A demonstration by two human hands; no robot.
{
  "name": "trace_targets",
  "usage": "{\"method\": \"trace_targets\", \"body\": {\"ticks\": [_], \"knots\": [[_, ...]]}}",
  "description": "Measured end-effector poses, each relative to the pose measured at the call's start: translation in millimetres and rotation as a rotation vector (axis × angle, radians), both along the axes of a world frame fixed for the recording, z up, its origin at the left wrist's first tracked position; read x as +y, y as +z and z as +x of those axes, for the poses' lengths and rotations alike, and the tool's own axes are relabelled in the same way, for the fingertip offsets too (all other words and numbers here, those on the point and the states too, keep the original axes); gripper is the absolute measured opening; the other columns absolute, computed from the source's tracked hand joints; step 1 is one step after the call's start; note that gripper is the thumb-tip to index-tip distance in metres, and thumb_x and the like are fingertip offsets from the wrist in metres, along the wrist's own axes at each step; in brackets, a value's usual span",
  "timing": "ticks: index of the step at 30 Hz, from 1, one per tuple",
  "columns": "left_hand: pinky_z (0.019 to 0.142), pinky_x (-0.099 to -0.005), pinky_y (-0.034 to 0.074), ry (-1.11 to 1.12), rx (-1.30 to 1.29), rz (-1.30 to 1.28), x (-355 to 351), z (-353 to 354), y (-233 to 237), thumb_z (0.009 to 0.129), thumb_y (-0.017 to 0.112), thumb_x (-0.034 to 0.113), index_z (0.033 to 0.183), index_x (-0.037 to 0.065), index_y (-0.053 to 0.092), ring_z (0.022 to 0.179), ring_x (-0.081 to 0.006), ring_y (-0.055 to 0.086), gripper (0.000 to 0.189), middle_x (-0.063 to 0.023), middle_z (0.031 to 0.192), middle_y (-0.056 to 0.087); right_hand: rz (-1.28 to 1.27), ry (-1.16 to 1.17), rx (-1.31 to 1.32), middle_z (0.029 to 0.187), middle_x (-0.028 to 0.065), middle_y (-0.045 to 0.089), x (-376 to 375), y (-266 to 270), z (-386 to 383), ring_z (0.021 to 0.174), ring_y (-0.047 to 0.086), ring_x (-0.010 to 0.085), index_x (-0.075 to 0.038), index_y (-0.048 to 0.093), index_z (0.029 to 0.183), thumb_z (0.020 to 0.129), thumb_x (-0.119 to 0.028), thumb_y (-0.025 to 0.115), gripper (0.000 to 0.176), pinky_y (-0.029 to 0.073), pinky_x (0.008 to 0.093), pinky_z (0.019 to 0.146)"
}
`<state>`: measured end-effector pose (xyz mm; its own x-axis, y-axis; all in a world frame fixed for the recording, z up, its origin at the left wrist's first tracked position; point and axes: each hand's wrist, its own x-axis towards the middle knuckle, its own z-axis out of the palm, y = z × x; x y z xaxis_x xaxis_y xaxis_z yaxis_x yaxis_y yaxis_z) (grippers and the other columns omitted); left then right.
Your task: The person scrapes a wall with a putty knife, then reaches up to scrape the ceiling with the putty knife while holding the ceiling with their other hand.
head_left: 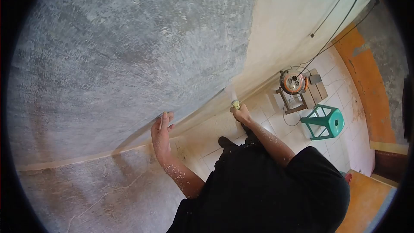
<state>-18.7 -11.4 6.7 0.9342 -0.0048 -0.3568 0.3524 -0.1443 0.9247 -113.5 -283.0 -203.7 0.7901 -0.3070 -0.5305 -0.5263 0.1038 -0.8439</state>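
Here, by the wall, your right hand clasps what seems a brush; your left hand is empty, half-open.

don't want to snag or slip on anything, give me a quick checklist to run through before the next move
1. Hand tool gripped in the right hand: ok
2. Left hand free of tools: ok
3. Left fingertips touching the wall: cannot tell, contact is unclear from this angle
4. Forearms clean of debris: not ok, pale flecks on both the left forearm and right forearm
5. Green stool apart from the right forearm: ok
6. Cable reel resting on the wooden bench: ok
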Motion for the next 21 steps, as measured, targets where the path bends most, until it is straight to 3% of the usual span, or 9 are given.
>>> {"method": "trace_targets", "body": {"ticks": [8,11,14,21], "knots": [[0.083,-0.0321,0.047,-0.023,-0.014,0.014,-3.5,-0.7,1.4,0.092,0.060,0.038,0.104,0.000,0.067,0.100,-0.0163,0.059,0.040,-0.0083,0.103,0.066,0.203,0.006,0.036,0.049,-0.0008,0.045,-2.6,-45.3,7.4,0.038,0.043,0.0106,-0.008,0.048,0.064,0.078,-0.018,0.061,0.022,0.033,0.0284,0.036],[0.083,-0.0325,0.046,-0.022,-0.020,0.033,-5.7,-1.7,4.4,0.092,0.060,0.038,0.104,0.000,0.067,0.100,-0.0159,0.059,0.040,-0.0079,0.103,0.066,0.375,0.002,-0.059,0.048,-0.0004,0.045,-2.9,-32.1,11.0,0.036,0.040,0.0104,-0.009,0.047,0.063,0.079,-0.015,0.060,0.022,0.031,0.0285,0.034],[0.084,-0.0329,0.046,-0.030,-0.023,0.025,-4.6,-1.7,2.4,0.093,0.060,0.038,0.104,0.000,0.067,0.101,-0.0162,0.059,0.040,-0.0079,0.103,0.066,0.333,-0.009,-0.044,0.048,-0.0020,0.041,-7.3,-31.7,0.7,0.036,0.036,0.0087,-0.010,0.046,0.060,0.081,-0.010,0.061,0.025,0.024,0.0266,0.034],[0.085,-0.0336,0.046,-0.021,-0.007,0.024,-0.8,-5.0,-1.8,0.093,0.059,0.037,0.105,0.000,0.066,0.102,-0.0175,0.059,0.040,-0.0085,0.104,0.066,0.308,0.000,-0.050,0.047,-0.0018,0.041,-10.6,-32.9,-4.0,0.035,0.036,0.0084,-0.010,0.048,0.063,0.080,-0.010,0.061,0.021,0.026,0.0270,0.034]]}}
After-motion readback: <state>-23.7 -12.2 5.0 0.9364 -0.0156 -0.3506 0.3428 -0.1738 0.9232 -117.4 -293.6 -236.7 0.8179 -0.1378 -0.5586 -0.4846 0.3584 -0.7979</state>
